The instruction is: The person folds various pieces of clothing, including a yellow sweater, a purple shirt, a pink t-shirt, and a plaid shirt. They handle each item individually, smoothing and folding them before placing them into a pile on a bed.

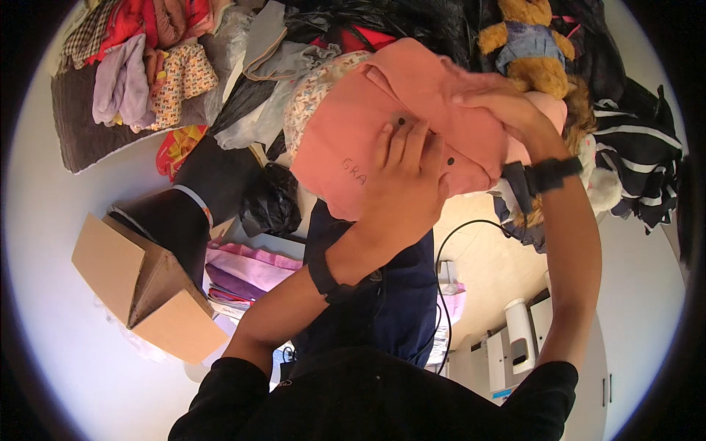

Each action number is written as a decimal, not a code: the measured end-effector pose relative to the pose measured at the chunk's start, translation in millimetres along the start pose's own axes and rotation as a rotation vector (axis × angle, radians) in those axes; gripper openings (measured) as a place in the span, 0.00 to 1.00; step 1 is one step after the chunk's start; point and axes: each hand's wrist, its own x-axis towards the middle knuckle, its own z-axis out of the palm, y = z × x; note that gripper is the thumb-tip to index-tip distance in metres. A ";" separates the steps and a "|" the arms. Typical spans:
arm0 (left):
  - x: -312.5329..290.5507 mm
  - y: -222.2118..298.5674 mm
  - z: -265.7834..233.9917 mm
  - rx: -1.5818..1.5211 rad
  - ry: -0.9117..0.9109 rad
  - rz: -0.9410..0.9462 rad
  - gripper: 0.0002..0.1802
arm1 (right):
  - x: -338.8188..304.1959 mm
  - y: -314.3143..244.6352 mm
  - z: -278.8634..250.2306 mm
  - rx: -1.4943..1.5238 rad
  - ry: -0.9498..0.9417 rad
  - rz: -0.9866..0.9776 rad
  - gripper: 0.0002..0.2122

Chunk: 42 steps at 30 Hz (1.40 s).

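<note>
A salmon-pink garment (334, 140) with two black dots and handwriting on it lies folded over the pile in front of me. My left hand (408, 173) rests on its front, back of the hand up, fingers apart and stretched over the cloth. At the garment's far right part, my right hand (507, 106) grips a fold, its fingertips partly hidden in the fabric. A white cloth with a small coloured print (312, 92) shows from beneath the garment's left side. Both wrists wear dark bands.
A brown teddy bear (526, 48) sits at the far right, near black-and-white striped fabric (640, 143). Folded clothes (121, 81) are heaped at the far left. An open cardboard box (180, 327) stands at the left, beside a black bag (272, 202). A black cable (445, 253) hangs lower right.
</note>
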 end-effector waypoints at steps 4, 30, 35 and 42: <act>2.3 9.9 -1.8 -0.121 0.077 0.007 0.32 | -55.1 -71.6 36.1 -0.050 0.260 -0.165 0.20; -71.9 -112.5 -68.2 -1.783 0.223 -0.700 0.28 | -118.1 33.2 236.5 -0.645 0.750 -0.012 0.21; -66.6 -108.0 -58.2 -1.809 0.017 -0.796 0.27 | -115.2 70.6 207.4 0.175 0.835 0.344 0.17; -74.5 -90.1 -49.9 -1.953 0.061 -0.890 0.22 | -107.8 69.5 213.5 0.811 0.804 -0.020 0.11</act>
